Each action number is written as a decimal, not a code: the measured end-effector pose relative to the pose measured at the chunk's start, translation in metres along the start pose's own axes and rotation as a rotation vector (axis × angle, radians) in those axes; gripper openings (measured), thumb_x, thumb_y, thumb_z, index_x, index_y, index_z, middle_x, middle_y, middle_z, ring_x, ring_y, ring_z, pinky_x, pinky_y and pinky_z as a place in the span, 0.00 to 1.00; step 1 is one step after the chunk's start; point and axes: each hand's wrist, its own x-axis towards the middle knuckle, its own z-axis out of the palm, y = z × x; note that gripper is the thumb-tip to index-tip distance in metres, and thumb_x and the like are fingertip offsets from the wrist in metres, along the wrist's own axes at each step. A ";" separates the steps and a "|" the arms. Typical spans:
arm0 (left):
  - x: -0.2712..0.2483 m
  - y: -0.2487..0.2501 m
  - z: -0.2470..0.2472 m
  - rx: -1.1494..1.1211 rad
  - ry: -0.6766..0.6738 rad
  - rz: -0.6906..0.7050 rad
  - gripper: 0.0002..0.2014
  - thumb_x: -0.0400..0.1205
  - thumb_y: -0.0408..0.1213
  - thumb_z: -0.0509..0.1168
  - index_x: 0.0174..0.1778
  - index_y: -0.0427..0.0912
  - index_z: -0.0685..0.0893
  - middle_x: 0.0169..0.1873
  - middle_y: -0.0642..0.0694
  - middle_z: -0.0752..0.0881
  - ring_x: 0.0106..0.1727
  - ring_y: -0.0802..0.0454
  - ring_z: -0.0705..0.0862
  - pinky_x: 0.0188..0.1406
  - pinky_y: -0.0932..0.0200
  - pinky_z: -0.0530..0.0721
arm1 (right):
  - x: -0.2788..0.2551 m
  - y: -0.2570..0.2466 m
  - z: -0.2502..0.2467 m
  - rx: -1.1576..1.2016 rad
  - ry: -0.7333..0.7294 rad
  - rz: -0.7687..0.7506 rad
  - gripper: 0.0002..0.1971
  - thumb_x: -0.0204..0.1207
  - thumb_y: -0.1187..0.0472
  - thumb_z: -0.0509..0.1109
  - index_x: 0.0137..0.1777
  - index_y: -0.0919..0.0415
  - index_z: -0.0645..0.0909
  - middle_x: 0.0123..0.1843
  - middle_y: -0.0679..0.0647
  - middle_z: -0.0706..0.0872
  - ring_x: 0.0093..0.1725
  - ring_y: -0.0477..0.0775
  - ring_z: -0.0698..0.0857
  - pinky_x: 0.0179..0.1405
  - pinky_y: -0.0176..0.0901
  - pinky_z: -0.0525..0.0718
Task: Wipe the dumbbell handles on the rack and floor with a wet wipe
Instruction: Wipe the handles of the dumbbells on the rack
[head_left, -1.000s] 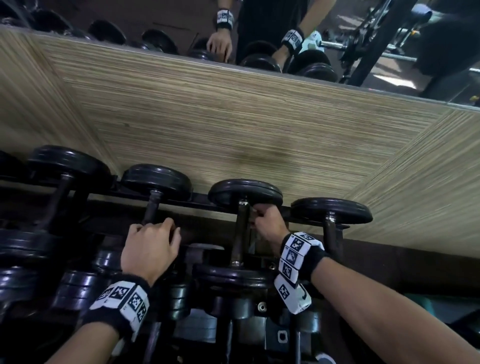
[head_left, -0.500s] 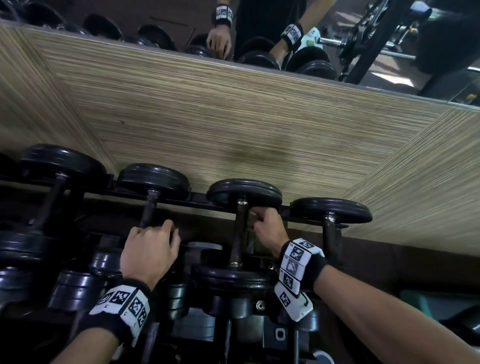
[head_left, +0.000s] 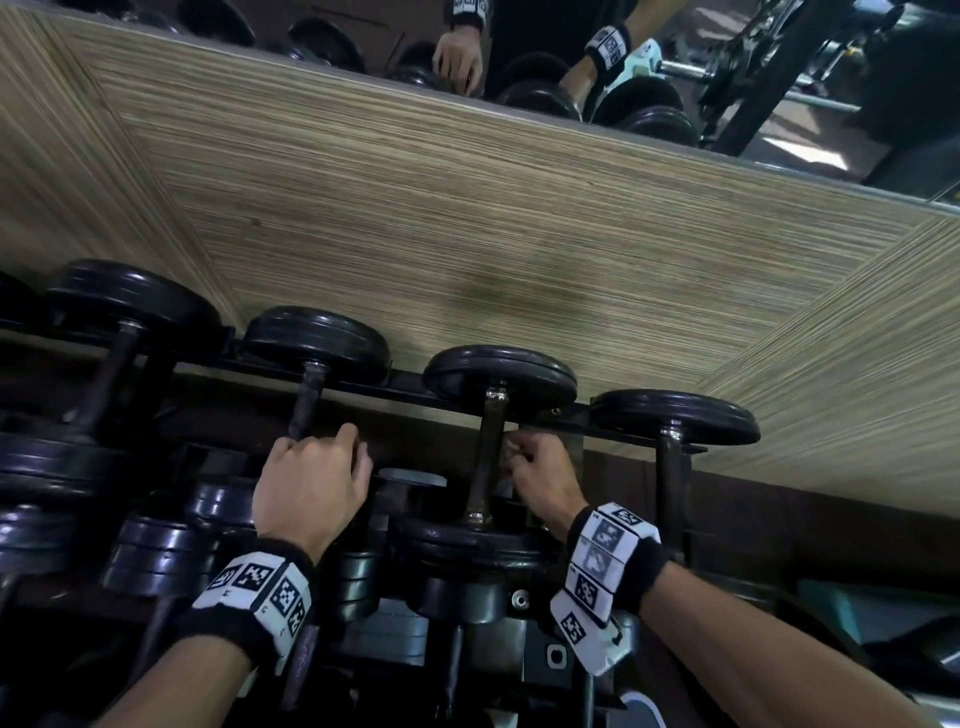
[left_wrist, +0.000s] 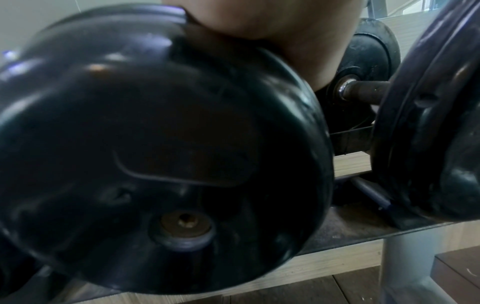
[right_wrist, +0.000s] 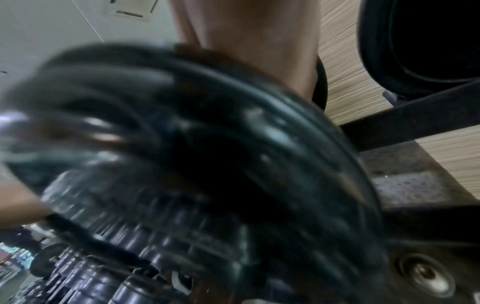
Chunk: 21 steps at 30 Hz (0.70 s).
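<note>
Slightly altered since the earlier pictures: right hand (head_left: 535, 475) has slid a little down the handle (head_left: 485, 457) of the third dumbbell from the left on the top rail, from just under the far plate toward mid-shaft, which reads as a wiping stroke under way; left hand (head_left: 311, 486) has barely shifted. Rack (head_left: 405, 392), black, long, set against a striped wood-grain wall panel (head_left: 467, 223) with a mirror (head_left: 545, 57) above. Top rail holds a row of black dumbbells, handles pointing toward the wearer; lower tiers carry more dumbbells, dim. Third dumbbell: far plate (head_left: 498, 379) resting on the rail, bare metal handle, upper part exposed above the hand. Right hand: fingers curled at the right side of that handle, touching it; the wet wipe is presumably tucked under them, but no view shows it, the right wrist picture being filled by a blurred plate (right_wrist: 207, 164). Left hand: knuckles up, fingers curled over the lower end of the second dumbbell's handle (head_left: 306, 400), seemingly bracing. Left wrist picture: a plate end face (left_wrist: 161, 144) close up, nothing of the fingers. Judged progress: one rack handle mid-wipe; the fourth dumbbell (head_left: 672, 421) to the right and the lower tiers not yet attended to.
</note>
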 end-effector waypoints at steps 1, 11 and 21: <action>0.000 0.000 0.000 0.001 -0.007 0.000 0.08 0.78 0.39 0.71 0.36 0.40 0.81 0.18 0.46 0.80 0.20 0.41 0.79 0.34 0.50 0.77 | 0.004 -0.002 0.001 -0.008 -0.002 0.001 0.14 0.81 0.75 0.63 0.50 0.62 0.89 0.44 0.51 0.91 0.44 0.48 0.87 0.44 0.40 0.82; 0.000 0.002 -0.004 -0.010 -0.002 0.012 0.10 0.77 0.39 0.73 0.34 0.40 0.81 0.16 0.46 0.78 0.18 0.42 0.78 0.30 0.53 0.77 | -0.007 0.000 -0.003 -0.056 -0.067 -0.027 0.12 0.83 0.73 0.62 0.49 0.65 0.88 0.42 0.53 0.90 0.40 0.47 0.86 0.40 0.39 0.81; -0.002 0.008 -0.016 -0.026 -0.002 0.001 0.11 0.68 0.35 0.80 0.31 0.38 0.83 0.13 0.44 0.76 0.14 0.42 0.76 0.24 0.62 0.61 | -0.019 -0.002 -0.012 -0.084 -0.196 -0.022 0.14 0.84 0.71 0.63 0.41 0.54 0.82 0.34 0.45 0.84 0.34 0.39 0.81 0.41 0.36 0.79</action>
